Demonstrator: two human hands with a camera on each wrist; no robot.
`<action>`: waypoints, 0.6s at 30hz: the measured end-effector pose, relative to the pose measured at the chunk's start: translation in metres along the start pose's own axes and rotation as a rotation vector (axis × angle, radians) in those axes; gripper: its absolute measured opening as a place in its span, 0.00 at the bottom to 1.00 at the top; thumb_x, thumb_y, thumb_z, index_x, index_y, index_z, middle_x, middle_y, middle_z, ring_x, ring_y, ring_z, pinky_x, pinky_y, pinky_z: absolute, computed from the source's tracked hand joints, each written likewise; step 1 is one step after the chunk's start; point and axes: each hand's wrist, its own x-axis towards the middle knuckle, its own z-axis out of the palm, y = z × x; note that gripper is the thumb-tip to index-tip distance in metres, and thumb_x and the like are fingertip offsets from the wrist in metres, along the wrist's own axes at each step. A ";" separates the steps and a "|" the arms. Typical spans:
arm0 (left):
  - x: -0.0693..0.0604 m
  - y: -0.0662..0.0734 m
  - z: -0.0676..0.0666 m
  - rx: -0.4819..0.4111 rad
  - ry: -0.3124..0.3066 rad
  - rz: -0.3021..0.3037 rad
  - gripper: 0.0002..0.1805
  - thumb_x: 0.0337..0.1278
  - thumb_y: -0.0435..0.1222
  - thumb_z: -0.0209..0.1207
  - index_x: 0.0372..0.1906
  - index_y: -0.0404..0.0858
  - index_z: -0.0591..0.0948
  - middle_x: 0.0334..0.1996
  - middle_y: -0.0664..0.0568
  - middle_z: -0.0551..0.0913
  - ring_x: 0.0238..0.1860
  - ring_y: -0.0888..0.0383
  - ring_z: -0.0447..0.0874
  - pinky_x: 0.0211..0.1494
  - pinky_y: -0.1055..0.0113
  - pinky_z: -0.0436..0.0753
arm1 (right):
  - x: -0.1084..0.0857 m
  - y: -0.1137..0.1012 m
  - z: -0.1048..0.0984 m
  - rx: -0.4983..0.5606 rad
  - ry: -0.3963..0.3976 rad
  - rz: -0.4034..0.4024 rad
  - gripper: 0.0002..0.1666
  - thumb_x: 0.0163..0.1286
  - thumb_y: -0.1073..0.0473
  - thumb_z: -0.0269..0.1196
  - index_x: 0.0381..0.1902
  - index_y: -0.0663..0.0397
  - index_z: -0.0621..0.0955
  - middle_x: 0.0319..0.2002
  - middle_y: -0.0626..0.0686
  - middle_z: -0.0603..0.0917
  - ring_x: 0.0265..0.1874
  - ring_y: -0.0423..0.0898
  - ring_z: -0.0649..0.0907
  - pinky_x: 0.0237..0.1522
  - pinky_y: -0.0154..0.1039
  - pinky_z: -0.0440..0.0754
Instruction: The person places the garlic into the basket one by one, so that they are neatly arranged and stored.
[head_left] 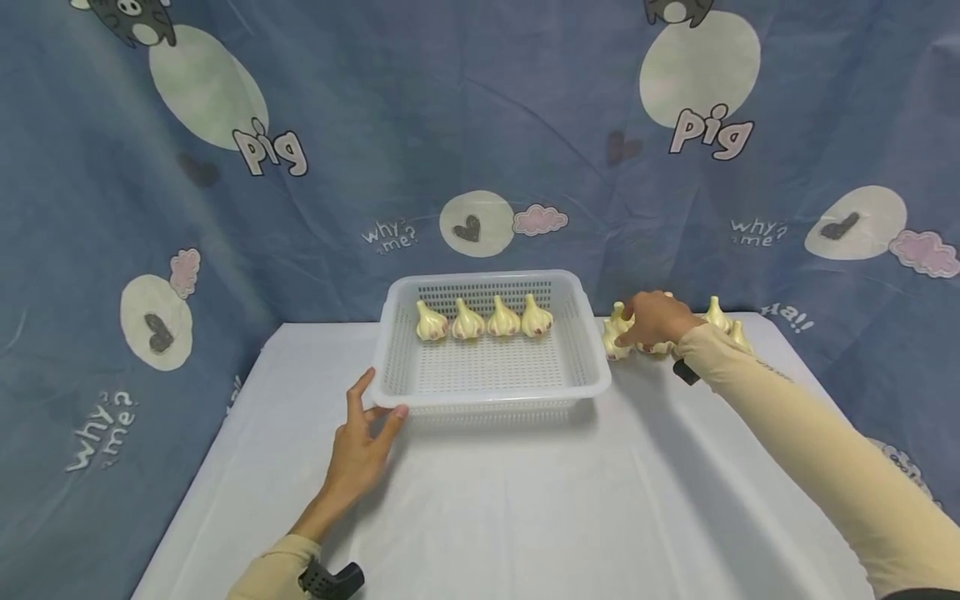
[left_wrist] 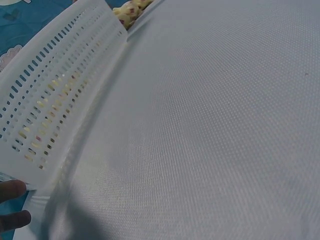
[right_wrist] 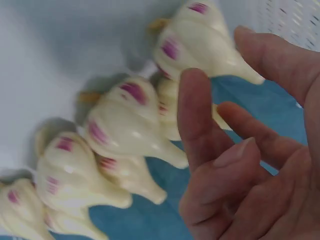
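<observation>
A white plastic basket (head_left: pixel 491 396) with slotted walls stands at the back of the table. Several garlic bulbs (head_left: pixel 503 317) sit inside it in a row along the far side. My left hand (head_left: pixel 360 454) touches the basket's front left corner, thumb at the front rim and a straight finger along the left side. To the right of the basket, more garlic bulbs (right_wrist: pixel 125 120) lie clustered on the table. My right hand (head_left: pixel 660 321) is over this cluster. Its fingers (right_wrist: pixel 195 107) are spread about the bulb nearest the basket (right_wrist: pixel 195 45), without visibly closing on it.
A white cloth covers the table (head_left: pixel 510 508). A blue printed curtain (head_left: pixel 465 125) hangs right behind the basket and along the left side. Beyond my right wrist, a few garlic bulbs (head_left: pixel 716 314) lie near the table's back right corner.
</observation>
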 end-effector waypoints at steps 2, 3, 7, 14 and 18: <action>-0.001 0.000 0.000 0.003 0.005 -0.001 0.45 0.78 0.50 0.60 0.86 0.52 0.48 0.62 0.30 0.84 0.66 0.30 0.82 0.63 0.32 0.74 | 0.001 0.004 0.007 0.026 0.020 -0.002 0.38 0.69 0.48 0.73 0.67 0.67 0.79 0.36 0.61 0.93 0.36 0.54 0.91 0.54 0.62 0.81; -0.001 0.000 0.000 0.004 0.007 -0.002 0.45 0.78 0.50 0.60 0.86 0.52 0.48 0.62 0.30 0.84 0.65 0.30 0.82 0.63 0.32 0.74 | 0.001 0.006 0.010 0.033 0.041 -0.010 0.37 0.68 0.49 0.74 0.66 0.67 0.80 0.38 0.62 0.93 0.39 0.56 0.91 0.54 0.62 0.81; -0.002 0.001 -0.001 0.008 0.007 -0.004 0.44 0.79 0.50 0.60 0.86 0.53 0.47 0.62 0.30 0.84 0.66 0.31 0.82 0.63 0.32 0.74 | 0.003 0.012 0.021 0.042 0.120 -0.022 0.34 0.66 0.49 0.75 0.62 0.65 0.82 0.52 0.67 0.89 0.52 0.65 0.87 0.55 0.62 0.81; -0.001 0.002 0.000 0.000 0.002 -0.013 0.45 0.79 0.50 0.60 0.86 0.54 0.47 0.62 0.30 0.84 0.66 0.30 0.81 0.63 0.31 0.74 | 0.007 0.021 0.035 0.050 0.135 -0.040 0.35 0.68 0.47 0.73 0.63 0.63 0.80 0.43 0.59 0.91 0.34 0.50 0.89 0.40 0.51 0.83; 0.000 0.002 0.000 -0.003 -0.001 -0.014 0.45 0.79 0.50 0.60 0.86 0.54 0.47 0.62 0.30 0.84 0.67 0.29 0.80 0.64 0.30 0.73 | 0.008 0.021 0.039 0.058 0.121 -0.071 0.34 0.69 0.49 0.73 0.64 0.64 0.79 0.35 0.55 0.90 0.25 0.44 0.88 0.35 0.45 0.82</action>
